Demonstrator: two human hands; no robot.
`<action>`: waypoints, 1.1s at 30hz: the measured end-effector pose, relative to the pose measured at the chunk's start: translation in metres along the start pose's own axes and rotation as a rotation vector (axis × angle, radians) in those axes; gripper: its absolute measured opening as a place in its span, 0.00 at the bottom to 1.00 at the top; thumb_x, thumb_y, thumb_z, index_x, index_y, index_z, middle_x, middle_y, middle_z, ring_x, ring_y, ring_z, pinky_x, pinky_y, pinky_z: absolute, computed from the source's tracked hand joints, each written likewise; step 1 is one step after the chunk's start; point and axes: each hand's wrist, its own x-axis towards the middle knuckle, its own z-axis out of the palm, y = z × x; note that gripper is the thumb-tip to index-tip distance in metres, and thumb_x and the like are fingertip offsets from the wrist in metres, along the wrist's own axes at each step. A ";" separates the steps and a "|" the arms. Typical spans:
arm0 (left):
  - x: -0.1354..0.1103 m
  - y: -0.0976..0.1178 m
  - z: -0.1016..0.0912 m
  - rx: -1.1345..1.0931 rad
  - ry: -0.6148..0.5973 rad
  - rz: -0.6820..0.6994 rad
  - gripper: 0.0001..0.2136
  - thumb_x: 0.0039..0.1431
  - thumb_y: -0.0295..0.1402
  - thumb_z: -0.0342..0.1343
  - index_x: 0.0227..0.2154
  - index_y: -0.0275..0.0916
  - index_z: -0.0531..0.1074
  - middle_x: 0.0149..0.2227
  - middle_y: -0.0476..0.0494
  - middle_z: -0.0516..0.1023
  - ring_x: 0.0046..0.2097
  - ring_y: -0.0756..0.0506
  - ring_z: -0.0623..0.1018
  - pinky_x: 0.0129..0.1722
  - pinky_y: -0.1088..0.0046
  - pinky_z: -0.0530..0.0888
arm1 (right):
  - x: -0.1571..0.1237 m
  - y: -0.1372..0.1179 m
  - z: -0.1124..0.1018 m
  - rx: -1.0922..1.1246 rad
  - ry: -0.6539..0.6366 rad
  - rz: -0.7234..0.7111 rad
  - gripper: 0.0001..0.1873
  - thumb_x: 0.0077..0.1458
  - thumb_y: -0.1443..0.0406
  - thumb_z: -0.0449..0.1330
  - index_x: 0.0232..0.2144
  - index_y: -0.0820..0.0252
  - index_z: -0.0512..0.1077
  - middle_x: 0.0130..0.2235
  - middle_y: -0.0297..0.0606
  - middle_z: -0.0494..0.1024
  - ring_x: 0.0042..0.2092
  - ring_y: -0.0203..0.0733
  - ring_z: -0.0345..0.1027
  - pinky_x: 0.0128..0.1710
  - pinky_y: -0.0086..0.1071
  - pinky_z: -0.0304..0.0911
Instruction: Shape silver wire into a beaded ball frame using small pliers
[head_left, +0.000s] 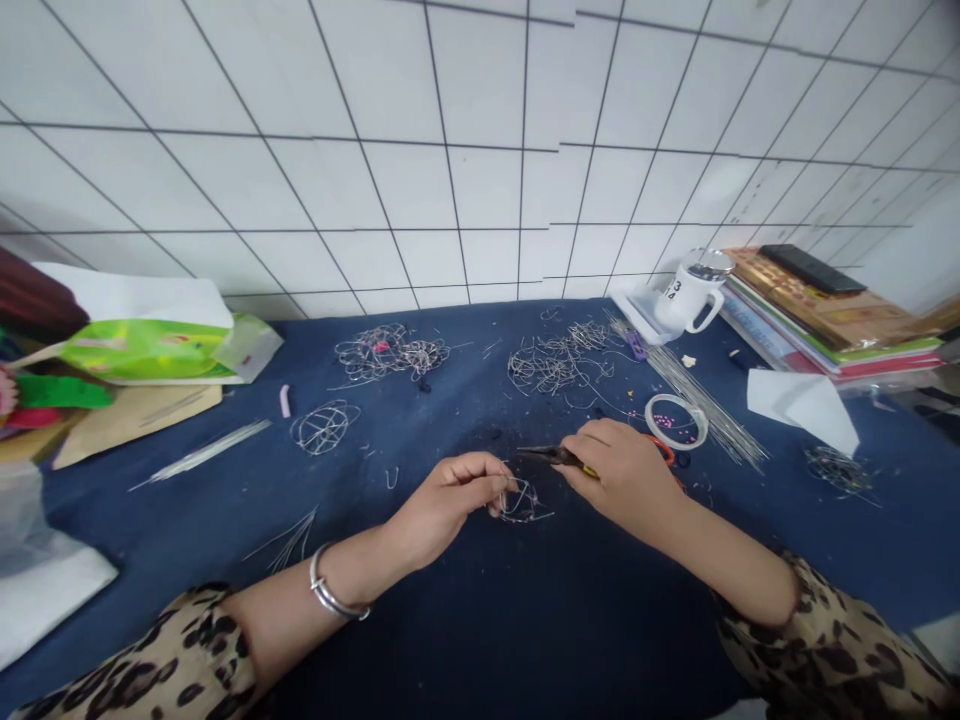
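Note:
Between the thumb and fingers of my left hand (457, 500) is a small bent-wire piece (523, 502), with loops and a loose end sticking out to the right. My right hand (626, 465) is closed around a pair of pliers (547, 455). Their dark jaws point left, just above the wire piece and apart from it; whether the jaws are parted is too small to tell. Part of an orange handle (661, 447) shows beyond my right hand. A short U-shaped wire (391, 478) lies left of my left hand.
Tangled wire heaps (551, 362) lie toward the tiled wall (480, 180). A round dish (705, 430) with pink beads, straight wires (720, 420), a white mug (690, 295) and stacked books (832, 310) stand right. At left are a green packet (150, 345) and thin wires (202, 452).

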 end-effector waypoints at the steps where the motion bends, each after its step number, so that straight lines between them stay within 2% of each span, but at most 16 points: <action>1: 0.000 0.000 0.000 0.005 0.008 0.003 0.04 0.53 0.28 0.55 0.27 0.34 0.73 0.24 0.47 0.71 0.26 0.52 0.68 0.29 0.76 0.66 | 0.000 -0.001 -0.003 -0.006 -0.007 -0.013 0.09 0.56 0.62 0.53 0.31 0.62 0.70 0.29 0.38 0.69 0.34 0.38 0.61 0.35 0.32 0.55; 6: 0.002 -0.002 -0.002 0.060 0.020 0.031 0.05 0.54 0.30 0.54 0.28 0.34 0.73 0.25 0.47 0.71 0.27 0.51 0.67 0.29 0.76 0.65 | -0.003 -0.009 -0.010 -0.074 -0.080 -0.057 0.07 0.55 0.64 0.54 0.32 0.61 0.70 0.30 0.38 0.69 0.34 0.40 0.59 0.35 0.35 0.53; 12: 0.001 -0.005 -0.004 0.227 -0.028 0.093 0.07 0.57 0.32 0.52 0.29 0.34 0.71 0.25 0.48 0.68 0.28 0.51 0.65 0.31 0.75 0.64 | -0.003 -0.017 -0.014 -0.175 -0.124 -0.052 0.07 0.55 0.64 0.53 0.30 0.61 0.68 0.30 0.38 0.67 0.33 0.42 0.56 0.33 0.36 0.49; 18: 0.001 -0.002 -0.004 0.377 -0.082 0.131 0.07 0.59 0.31 0.49 0.29 0.34 0.69 0.26 0.49 0.66 0.29 0.51 0.64 0.31 0.75 0.62 | -0.005 -0.022 -0.015 -0.252 -0.147 -0.039 0.07 0.55 0.66 0.52 0.32 0.61 0.68 0.30 0.39 0.67 0.34 0.43 0.56 0.33 0.37 0.47; 33: 0.000 0.004 -0.009 0.483 -0.254 0.135 0.11 0.62 0.34 0.44 0.31 0.33 0.67 0.26 0.49 0.64 0.30 0.50 0.64 0.31 0.74 0.61 | -0.003 -0.012 -0.004 -0.194 -0.131 -0.151 0.10 0.58 0.65 0.48 0.33 0.62 0.68 0.30 0.38 0.66 0.34 0.41 0.54 0.33 0.36 0.46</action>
